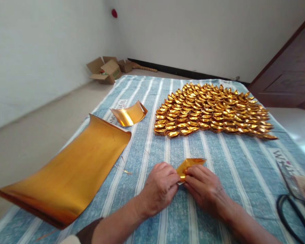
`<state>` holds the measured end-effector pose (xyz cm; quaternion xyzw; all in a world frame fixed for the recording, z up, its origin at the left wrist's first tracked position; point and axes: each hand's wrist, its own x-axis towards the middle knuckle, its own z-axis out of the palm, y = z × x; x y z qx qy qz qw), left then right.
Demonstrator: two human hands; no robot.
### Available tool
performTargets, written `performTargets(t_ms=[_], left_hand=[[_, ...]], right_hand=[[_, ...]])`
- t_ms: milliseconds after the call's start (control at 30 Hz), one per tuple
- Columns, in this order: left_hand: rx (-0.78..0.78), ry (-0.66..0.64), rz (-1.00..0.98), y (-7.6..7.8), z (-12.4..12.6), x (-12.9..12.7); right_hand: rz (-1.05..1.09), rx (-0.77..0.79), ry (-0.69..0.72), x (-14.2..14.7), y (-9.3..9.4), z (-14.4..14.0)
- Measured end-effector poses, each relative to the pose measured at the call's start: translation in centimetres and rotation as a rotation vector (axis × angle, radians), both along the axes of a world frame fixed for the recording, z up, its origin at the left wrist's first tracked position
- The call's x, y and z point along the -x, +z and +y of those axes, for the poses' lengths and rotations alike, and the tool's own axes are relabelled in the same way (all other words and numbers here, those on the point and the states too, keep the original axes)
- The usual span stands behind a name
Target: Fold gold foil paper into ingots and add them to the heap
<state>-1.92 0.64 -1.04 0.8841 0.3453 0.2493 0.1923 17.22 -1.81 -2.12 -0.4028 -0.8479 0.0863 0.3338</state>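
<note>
Between my two hands is a small piece of gold foil paper [191, 164], partly folded, its near edge turned up by the fingers. My left hand [162, 184] pinches its left near corner. On the other side, my right hand [203, 184] presses and grips the near edge, fingers curled over it. Fingertips hide part of the fold. Beyond the hands stand many folded gold paper ingots [208, 112], packed in close rows. A large curling stack of gold foil sheets [68, 169] lies to the left, with a smaller curled gold piece [130, 114] behind it.
Black-handled scissors [292, 213] lie at the right edge beside a clear plastic item [291, 179]. A blue and white striped cloth [139, 149] covers the table, with thin gold scraps [127, 172] on it. Open cardboard boxes [105, 70] sit on the floor behind.
</note>
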Motion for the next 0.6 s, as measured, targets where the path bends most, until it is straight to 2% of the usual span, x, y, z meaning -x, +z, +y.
performTargets(t_ms=[167, 300, 433, 600], left_hand=[[0.061, 0.127, -0.021, 0.74, -0.16, 0.17], [0.086, 0.201, -0.068, 0.6, -0.1, 0.51], [0.12, 0.237, -0.024, 0.19, -0.06, 0.61], [0.084, 0.254, -0.028, -0.1, -0.16, 0.42]], right_hand=[[0.081, 0.108, -0.052, 0.03, -0.17, 0.13], [0.103, 0.157, -0.092, 0.05, -0.21, 0.13], [0.104, 0.184, -0.111, 0.07, -0.26, 0.18], [0.104, 0.147, -0.156, 0.29, -0.58, 0.3]])
